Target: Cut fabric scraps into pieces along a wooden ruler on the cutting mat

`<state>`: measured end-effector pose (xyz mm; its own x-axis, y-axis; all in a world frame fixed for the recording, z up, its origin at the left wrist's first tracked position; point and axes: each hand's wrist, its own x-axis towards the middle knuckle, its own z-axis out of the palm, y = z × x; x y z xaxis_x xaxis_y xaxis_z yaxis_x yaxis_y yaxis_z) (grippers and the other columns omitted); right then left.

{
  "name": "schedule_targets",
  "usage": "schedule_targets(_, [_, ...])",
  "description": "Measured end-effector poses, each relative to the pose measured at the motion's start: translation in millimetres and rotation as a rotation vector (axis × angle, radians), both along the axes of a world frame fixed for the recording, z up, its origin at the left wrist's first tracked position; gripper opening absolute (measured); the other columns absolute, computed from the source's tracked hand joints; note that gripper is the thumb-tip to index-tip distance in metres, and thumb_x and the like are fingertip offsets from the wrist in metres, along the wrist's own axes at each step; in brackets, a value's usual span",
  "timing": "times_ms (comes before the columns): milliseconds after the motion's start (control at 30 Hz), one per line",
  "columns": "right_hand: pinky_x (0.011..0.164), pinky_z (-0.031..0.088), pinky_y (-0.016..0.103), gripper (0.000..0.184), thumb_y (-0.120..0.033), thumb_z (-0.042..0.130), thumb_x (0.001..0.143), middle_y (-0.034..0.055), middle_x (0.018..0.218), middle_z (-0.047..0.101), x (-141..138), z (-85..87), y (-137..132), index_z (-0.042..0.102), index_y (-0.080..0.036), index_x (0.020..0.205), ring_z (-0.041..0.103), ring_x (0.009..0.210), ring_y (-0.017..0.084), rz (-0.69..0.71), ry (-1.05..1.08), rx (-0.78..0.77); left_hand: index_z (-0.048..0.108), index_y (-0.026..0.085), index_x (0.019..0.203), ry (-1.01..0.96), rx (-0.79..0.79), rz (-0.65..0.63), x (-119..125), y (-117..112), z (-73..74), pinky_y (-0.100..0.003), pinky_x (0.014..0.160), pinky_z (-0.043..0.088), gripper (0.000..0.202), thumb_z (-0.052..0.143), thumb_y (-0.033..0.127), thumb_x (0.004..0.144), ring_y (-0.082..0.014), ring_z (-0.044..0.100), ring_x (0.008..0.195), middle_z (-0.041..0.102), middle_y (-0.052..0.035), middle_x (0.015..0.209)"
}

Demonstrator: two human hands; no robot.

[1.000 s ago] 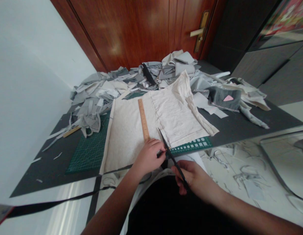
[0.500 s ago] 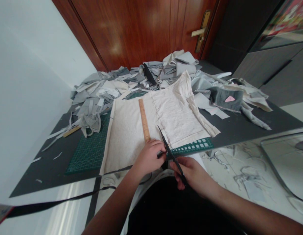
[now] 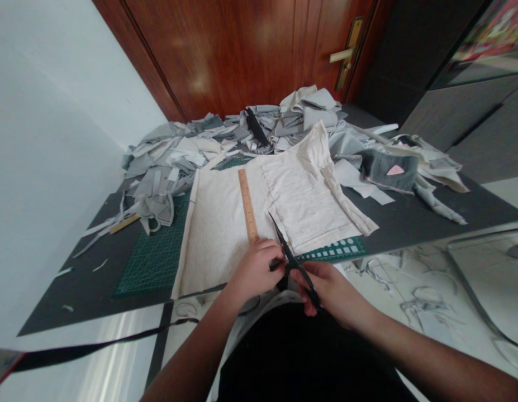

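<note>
My right hand [image 3: 326, 287] is closed round the handles of black scissors [image 3: 281, 237], at the table's front edge. One long blade points away from me over the cream cloth [image 3: 217, 223]. My left hand [image 3: 260, 267] lies just left of the scissors, its curled fingers gripping the front edge of the cloth. A short dark piece shows by its fingertips; I cannot tell if that is the second blade. A wooden ruler [image 3: 247, 206] lies on the cloth, its near end at my left knuckles. The cloth's right part is rumpled, with a seam across it.
Under the cloth is a green cutting mat [image 3: 152, 257] on a dark table [image 3: 91, 290]. Heaped fabric scraps [image 3: 183, 151] line the back, below a wooden door [image 3: 229, 61]. A dark grey piece [image 3: 388, 167] lies right. Thread scraps litter the floor [image 3: 393, 312].
The scissors and my right hand have shifted slightly. My left hand stays in the same place on the cloth. The ruler and cloth look unmoved.
</note>
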<state>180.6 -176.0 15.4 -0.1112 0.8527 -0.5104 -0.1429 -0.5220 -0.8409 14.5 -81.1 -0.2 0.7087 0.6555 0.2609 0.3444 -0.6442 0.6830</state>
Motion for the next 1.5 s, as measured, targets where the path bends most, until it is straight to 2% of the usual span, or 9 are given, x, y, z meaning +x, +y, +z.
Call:
schedule_targets(367, [0.039,0.041,0.022,0.055,-0.07,0.076,0.064,-0.0068,0.05,0.055,-2,-2.2,9,0.055,-0.02,0.073,0.051,0.037,0.01,-0.022,0.037,-0.007,0.066,0.017,0.075,0.013,-0.015,-0.003,0,0,2.1,-0.03,0.077,0.046,0.011,0.066,0.006,0.077,-0.0181,0.061,0.083,0.066,-0.0025,0.082])
schedule_targets(900, [0.038,0.037,0.021,0.057,-0.07,0.077,0.062,-0.0048,0.051,0.058,-5,2.6,23,0.059,-0.017,0.074,0.053,0.037,0.01,-0.029,0.004,0.005,0.054,0.018,0.067,0.045,0.005,0.006,1,-1,2.1,-0.028,0.071,0.041,0.015,0.06,0.005,0.073,-0.0159,0.054,0.076,0.055,0.0002,0.074])
schedule_targets(1067, [0.038,0.039,0.022,0.059,-0.072,0.076,0.062,-0.004,0.05,0.057,-6,0.0,28,0.061,-0.016,0.073,0.053,0.037,0.01,-0.035,0.017,0.013,0.06,0.018,0.071,0.056,0.006,0.001,1,-1,2.2,-0.028,0.073,0.041,0.014,0.059,0.004,0.074,-0.0162,0.056,0.078,0.057,-0.0004,0.076])
schedule_targets(1267, [0.037,0.036,0.021,0.055,-0.067,0.078,0.064,-0.0031,0.051,0.058,-8,-1.7,35,0.061,-0.015,0.071,0.052,0.036,0.01,-0.052,-0.004,0.047,0.062,0.017,0.068,0.088,0.012,0.021,0,-1,1.9,-0.029,0.072,0.043,0.013,0.063,0.006,0.075,-0.0171,0.057,0.078,0.057,-0.0014,0.076])
schedule_targets(1500, [0.036,0.034,0.022,0.055,-0.068,0.074,0.069,-0.002,0.049,0.056,-6,0.9,41,0.059,-0.016,0.066,0.053,0.036,0.011,-0.014,-0.006,0.067,0.07,0.018,0.076,0.048,-0.002,0.021,-1,-2,2.6,-0.03,0.08,0.047,0.015,0.064,0.004,0.077,-0.0177,0.061,0.084,0.064,-0.0019,0.082])
